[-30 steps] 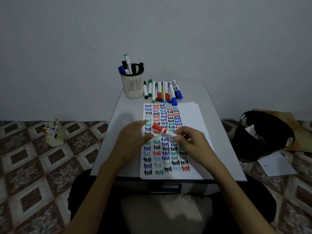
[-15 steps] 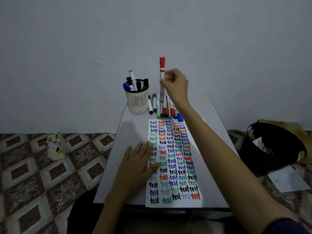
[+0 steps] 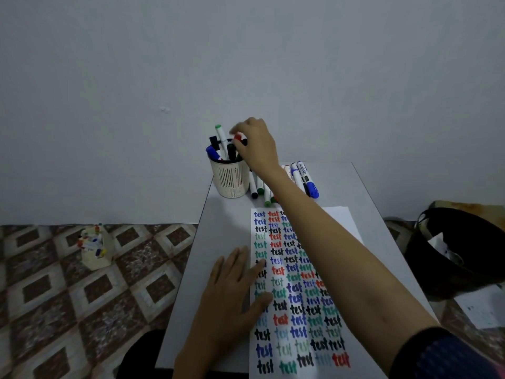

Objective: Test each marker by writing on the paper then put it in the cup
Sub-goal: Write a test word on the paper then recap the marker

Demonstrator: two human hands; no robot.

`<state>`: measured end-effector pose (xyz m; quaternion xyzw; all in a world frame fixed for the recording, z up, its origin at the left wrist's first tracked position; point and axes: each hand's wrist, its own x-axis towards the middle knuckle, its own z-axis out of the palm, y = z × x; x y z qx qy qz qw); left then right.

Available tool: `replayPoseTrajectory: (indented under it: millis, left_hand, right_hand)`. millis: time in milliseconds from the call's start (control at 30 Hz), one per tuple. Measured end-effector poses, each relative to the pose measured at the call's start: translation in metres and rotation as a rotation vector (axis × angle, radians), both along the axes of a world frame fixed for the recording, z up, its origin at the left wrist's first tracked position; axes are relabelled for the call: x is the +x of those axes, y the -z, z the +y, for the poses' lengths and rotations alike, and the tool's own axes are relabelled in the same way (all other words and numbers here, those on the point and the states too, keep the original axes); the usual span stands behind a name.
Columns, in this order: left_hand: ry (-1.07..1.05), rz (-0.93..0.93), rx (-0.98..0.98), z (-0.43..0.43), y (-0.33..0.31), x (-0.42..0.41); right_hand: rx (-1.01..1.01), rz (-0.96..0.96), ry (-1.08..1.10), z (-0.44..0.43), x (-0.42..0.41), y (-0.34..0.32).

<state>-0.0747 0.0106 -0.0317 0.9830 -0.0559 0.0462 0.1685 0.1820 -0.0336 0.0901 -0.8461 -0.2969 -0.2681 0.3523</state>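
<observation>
A cream slotted cup (image 3: 231, 179) stands at the table's far left and holds several markers with blue, black and green caps. My right hand (image 3: 257, 146) reaches over its rim, fingertips closed around the red cap of a red marker (image 3: 238, 137) that stands sunk in the cup. My left hand (image 3: 232, 291) lies flat, fingers apart, on the left edge of the paper (image 3: 341, 222), which is filled with rows of the word "test" in several colours. A row of loose markers (image 3: 306, 177) lies right of the cup, partly hidden by my right forearm.
The grey table (image 3: 226, 228) is narrow and stands against a plain wall. A black bin (image 3: 459, 250) sits on the floor to the right with a sheet of paper (image 3: 483, 307) beside it. A small cream holder (image 3: 94, 247) with coloured items stands on the tiled floor at left.
My right hand carried the red marker from above the paper, lifted it upright over the marker row, then moved left and lowered it into the cup. My left hand settled flat on the paper's edge.
</observation>
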Motion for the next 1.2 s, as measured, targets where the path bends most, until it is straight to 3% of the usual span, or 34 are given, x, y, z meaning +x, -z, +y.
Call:
replayPoseTrajectory:
  millis: [100, 200, 433, 633, 1067, 1200]
  left_hand:
    - [-0.001, -0.004, -0.006, 0.0, 0.001, 0.0]
    - [-0.005, -0.009, -0.035, 0.001, 0.0, 0.001]
    - [-0.004, -0.041, -0.173, 0.001, -0.003, 0.001]
    - [0.028, -0.076, -0.221, -0.001, -0.004, -0.002]
    - [0.051, -0.179, -0.202, 0.001, 0.004, -0.001]
    - [0.054, -0.17, -0.181, 0.002, 0.004, 0.0]
  right_hand:
    - [0.078, 0.044, -0.058, -0.015, -0.009, 0.01]
    - [0.21, 0.214, -0.146, -0.061, -0.037, 0.021]
    - [-0.2, 0.636, 0.206, -0.214, -0.107, 0.1]
    - [-0.276, 0.586, 0.199, -0.221, -0.151, 0.113]
    - [-0.36, 0.675, 0.232, -0.207, -0.166, 0.107]
    - [-0.263, 0.525, 0.293, -0.193, -0.136, 0.092]
